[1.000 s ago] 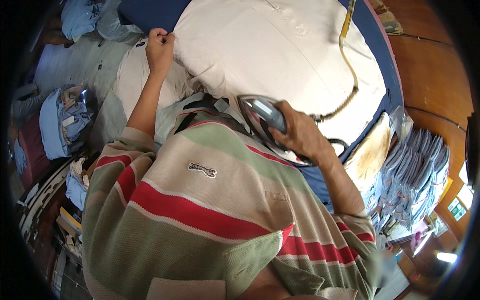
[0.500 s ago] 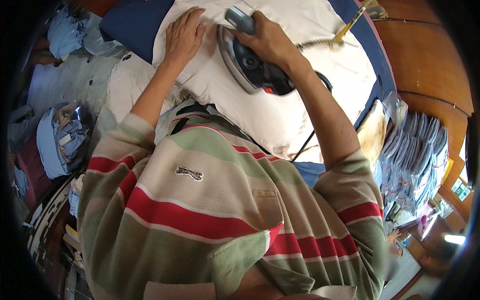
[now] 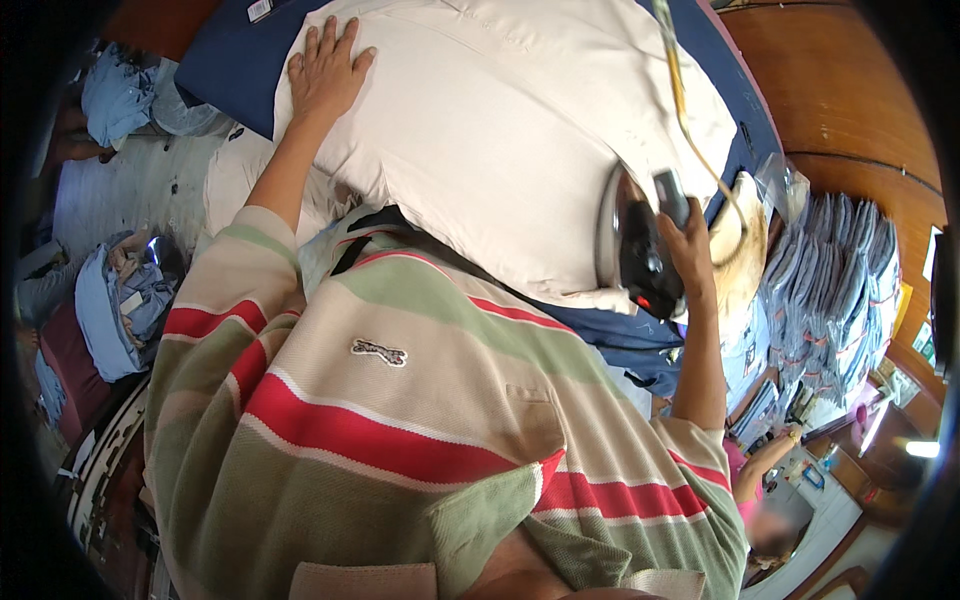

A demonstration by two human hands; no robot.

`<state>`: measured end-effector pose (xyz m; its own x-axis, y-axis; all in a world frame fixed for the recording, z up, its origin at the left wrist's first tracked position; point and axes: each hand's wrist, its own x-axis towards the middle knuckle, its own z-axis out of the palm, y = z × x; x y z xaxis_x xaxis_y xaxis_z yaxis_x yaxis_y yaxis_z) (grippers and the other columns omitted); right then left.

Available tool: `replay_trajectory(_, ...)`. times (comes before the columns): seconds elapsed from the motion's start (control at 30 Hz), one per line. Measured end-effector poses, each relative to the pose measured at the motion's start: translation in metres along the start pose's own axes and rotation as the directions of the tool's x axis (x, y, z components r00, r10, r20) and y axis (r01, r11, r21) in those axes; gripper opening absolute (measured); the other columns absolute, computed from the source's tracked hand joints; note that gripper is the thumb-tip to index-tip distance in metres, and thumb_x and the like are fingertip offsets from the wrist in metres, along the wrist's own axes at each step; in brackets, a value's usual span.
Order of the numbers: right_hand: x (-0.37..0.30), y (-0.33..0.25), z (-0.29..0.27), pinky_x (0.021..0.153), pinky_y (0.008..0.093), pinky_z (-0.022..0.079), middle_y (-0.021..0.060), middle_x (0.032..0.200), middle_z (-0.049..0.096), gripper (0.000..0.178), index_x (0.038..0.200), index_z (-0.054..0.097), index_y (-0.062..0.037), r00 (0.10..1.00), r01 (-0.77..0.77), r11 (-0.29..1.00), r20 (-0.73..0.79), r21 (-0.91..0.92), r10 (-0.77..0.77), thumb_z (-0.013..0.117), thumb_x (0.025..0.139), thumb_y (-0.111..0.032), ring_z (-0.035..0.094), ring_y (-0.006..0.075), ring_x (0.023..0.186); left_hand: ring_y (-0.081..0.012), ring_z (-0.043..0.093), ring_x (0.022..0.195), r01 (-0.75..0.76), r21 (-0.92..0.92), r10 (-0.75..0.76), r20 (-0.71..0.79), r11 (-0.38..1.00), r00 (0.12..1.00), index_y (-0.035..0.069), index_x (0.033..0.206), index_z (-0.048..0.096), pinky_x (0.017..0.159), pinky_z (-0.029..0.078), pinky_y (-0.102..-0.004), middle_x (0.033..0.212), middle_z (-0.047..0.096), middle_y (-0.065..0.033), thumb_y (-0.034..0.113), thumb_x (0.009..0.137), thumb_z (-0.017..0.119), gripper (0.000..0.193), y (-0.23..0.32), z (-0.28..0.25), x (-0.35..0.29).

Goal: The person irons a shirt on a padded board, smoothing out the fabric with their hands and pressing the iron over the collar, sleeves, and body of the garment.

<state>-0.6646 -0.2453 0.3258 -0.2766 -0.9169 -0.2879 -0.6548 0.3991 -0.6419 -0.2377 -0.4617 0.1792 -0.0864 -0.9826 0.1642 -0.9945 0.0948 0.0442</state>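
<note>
Head: creased cream cloth (image 3: 480,140), pointed iron (image 3: 643,250)

The tabletop (image 3: 218,72) is covered in navy, which is left exposed at the upper left and along the right margin. Most of its surface is overlaid by a cream garment (image 3: 480,125), spread broad and mostly flat, with small creases gathered toward its near left edge. On the navy at the upper left, a small white label (image 3: 260,9) is seen.
</note>
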Motion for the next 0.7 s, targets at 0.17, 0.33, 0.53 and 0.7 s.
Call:
replay_trajectory(0.17,-0.012,0.022,-0.025,0.055,0.0242,0.041,0.0039,0.078,0.054,0.034,0.105,0.047,0.0018,0.998,-0.054,0.99,0.018,0.127,0.053,0.061,0.08,-0.015,0.048,0.0097,0.064,-0.028,0.02,0.135,-0.003,0.011,0.003,0.027,1.0,1.0,0.022,0.139,0.03,0.102,0.022,-0.0506,0.146,0.025,-0.0073,0.048,0.089,0.038,0.057,0.002,-0.005,0.002)
replay_trajectory(0.33,0.018,-0.032,0.024,0.061,0.0265,0.042,0.0048,0.079,0.054,0.034,0.105,0.049,-0.0011,0.992,0.028,0.992,0.122,0.124,-0.043,0.063,0.078,-0.013,0.049,0.012,0.068,-0.0279,0.025,0.133,0.12,-0.164,-0.122,-0.002,0.979,0.992,0.017,0.137,0.033,0.1,0.022,-0.0543,0.142,0.031,-0.0106,0.044,0.088,0.045,0.057,-0.002,-0.026,0.006)
replay_trajectory(0.53,0.06,-0.15,0.081,0.073,0.0368,0.047,0.0232,0.088,0.062,0.042,0.109,0.049,-0.0006,0.951,0.202,0.975,0.254,-0.089,-0.174,0.065,0.074,-0.016,0.062,0.0334,0.083,-0.0264,0.051,0.107,0.365,-0.239,-0.356,0.082,0.9,0.931,0.015,0.113,0.053,0.09,0.035,-0.0498,0.116,0.053,-0.0084,0.038,0.085,0.051,0.036,-0.044,-0.031,0.046)
replay_trajectory(0.7,0.102,-0.199,0.108,0.072,0.0411,0.048,0.0262,0.083,0.062,0.04,0.105,0.051,0.0003,0.918,0.359,0.922,0.23,-0.142,-0.322,0.064,0.075,-0.022,0.061,0.0394,0.084,-0.0229,0.057,0.095,0.298,-0.403,-0.315,0.025,0.865,0.949,0.013,0.091,0.057,0.083,0.039,-0.0474,0.096,0.061,-0.0038,0.026,0.082,0.057,0.016,-0.044,-0.024,0.056)
